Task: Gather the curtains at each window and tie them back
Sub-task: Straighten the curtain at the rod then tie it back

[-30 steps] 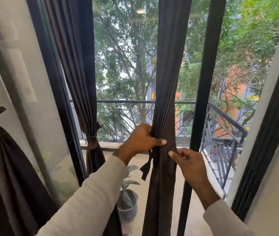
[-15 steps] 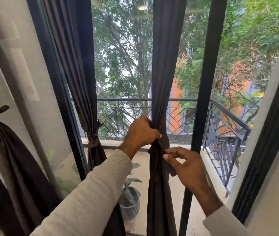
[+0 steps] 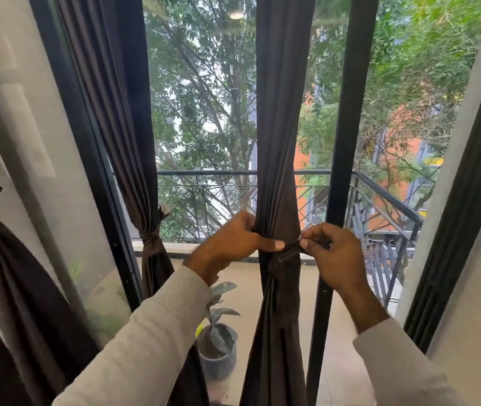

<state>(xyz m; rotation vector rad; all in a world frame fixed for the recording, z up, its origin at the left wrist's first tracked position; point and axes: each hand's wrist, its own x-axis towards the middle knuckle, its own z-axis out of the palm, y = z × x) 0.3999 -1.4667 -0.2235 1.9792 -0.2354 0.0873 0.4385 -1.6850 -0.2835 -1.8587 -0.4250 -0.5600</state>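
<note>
Far to the left of both hands hangs a tied curtain, and nearer hangs another tied curtain. The left hand squeezes the middle curtain, thumb pressed on the front. Just beside it, the right hand pinches the end of the tie strap wrapped around that curtain. Below the hands stands a potted plant.

This is a home, an upper-floor flat: tall dark-framed glass doors hung with brown curtains open onto a tiled balcony with a metal railing, a potted plant and trees beyond.
</note>
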